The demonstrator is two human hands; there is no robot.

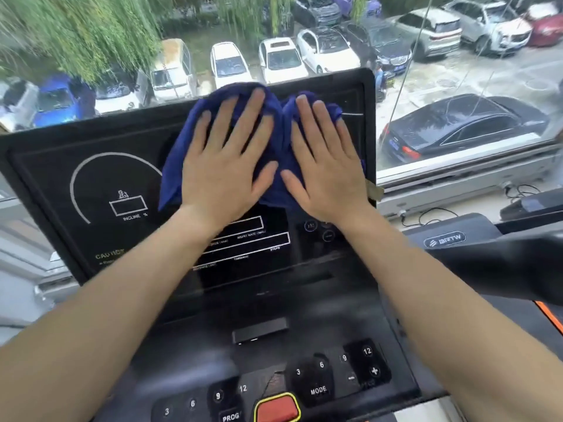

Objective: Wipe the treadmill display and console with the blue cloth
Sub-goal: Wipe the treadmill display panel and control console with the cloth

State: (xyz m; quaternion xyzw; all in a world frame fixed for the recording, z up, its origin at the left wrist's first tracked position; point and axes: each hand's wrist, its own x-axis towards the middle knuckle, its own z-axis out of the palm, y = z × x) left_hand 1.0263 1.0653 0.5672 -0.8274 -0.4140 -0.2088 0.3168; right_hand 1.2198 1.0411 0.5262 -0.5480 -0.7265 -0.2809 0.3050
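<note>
A dark blue cloth [178,166] lies crumpled against the upper middle and right of the black treadmill display [91,141]. My left hand [225,159] presses flat on the cloth, fingers spread and pointing up. My right hand [326,159] lies flat beside it on the cloth's right part, thumbs nearly touching. The cloth hides the top centre of the screen. Below, the console [335,324] carries numbered buttons, a MODE key and a red stop button [277,408].
A large window stands right behind the display, with parked cars and trees outside. The window sill with cables [426,214] runs to the right. A neighbouring treadmill's black handle [502,263] reaches in from the right.
</note>
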